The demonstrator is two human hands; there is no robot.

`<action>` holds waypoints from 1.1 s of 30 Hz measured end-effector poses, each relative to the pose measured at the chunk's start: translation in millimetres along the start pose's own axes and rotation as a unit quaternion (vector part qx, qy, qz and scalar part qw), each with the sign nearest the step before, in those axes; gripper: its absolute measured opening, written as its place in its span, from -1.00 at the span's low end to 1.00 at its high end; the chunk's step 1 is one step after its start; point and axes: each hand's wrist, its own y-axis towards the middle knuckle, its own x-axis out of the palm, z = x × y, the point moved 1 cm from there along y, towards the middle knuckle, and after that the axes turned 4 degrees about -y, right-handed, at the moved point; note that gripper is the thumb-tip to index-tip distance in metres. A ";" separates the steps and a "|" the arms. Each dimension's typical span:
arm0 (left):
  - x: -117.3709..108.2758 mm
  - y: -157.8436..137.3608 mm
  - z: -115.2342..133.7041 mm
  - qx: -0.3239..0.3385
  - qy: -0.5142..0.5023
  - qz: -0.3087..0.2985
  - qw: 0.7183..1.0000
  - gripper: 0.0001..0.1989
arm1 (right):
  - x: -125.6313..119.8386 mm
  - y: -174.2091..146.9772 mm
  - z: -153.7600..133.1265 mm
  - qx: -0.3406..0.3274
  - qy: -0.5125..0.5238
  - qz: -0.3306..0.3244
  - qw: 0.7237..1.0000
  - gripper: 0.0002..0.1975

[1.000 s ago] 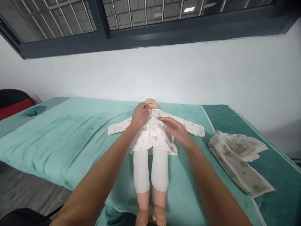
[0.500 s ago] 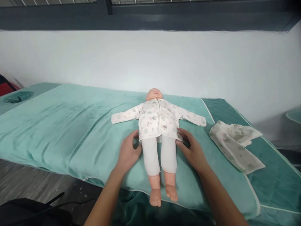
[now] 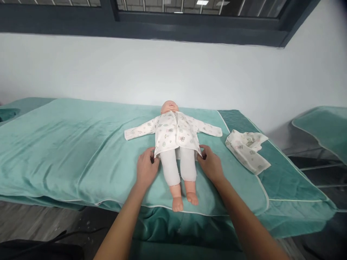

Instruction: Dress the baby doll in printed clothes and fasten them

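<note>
A baby doll point(image 3: 169, 107) lies on its back across the bed, its head toward the wall and its bare feet toward me. It wears a white patterned baby shirt point(image 3: 173, 131) with both sleeves spread out sideways; the white legs show below the hem. My left hand point(image 3: 148, 166) pinches the hem's left corner between thumb and fingers. At the right corner of the hem, my right hand point(image 3: 210, 162) grips the cloth in the same way. A folded piece of matching patterned cloth point(image 3: 246, 150) lies to the right of the doll.
A pale green sheet point(image 3: 67, 144) covers the bed, with a darker green cover point(image 3: 287, 184) at the right end. Behind stands a white wall point(image 3: 135, 72) below a dark window frame point(image 3: 189, 27). Another green-covered surface point(image 3: 325, 126) is at the far right.
My fingers have closed on both lower corners of the shirt, where the left hand was apart beside it. The camera view has shifted to the right and drawn back a little.
</note>
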 end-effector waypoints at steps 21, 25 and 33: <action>-53.5 90.5 -80.5 -0.090 0.212 0.055 0.972 -0.53 | -12.7 124.2 106.1 0.146 -0.040 0.126 0.980 -0.47; -58.2 93.3 -86.0 -0.090 0.230 0.052 0.968 -0.53 | -10.7 140.5 113.0 0.129 -0.025 0.135 0.982 -0.54; -58.4 92.7 -87.2 -0.164 0.217 0.113 0.956 -0.52 | -14.1 156.2 118.9 0.123 0.024 0.208 0.970 -0.59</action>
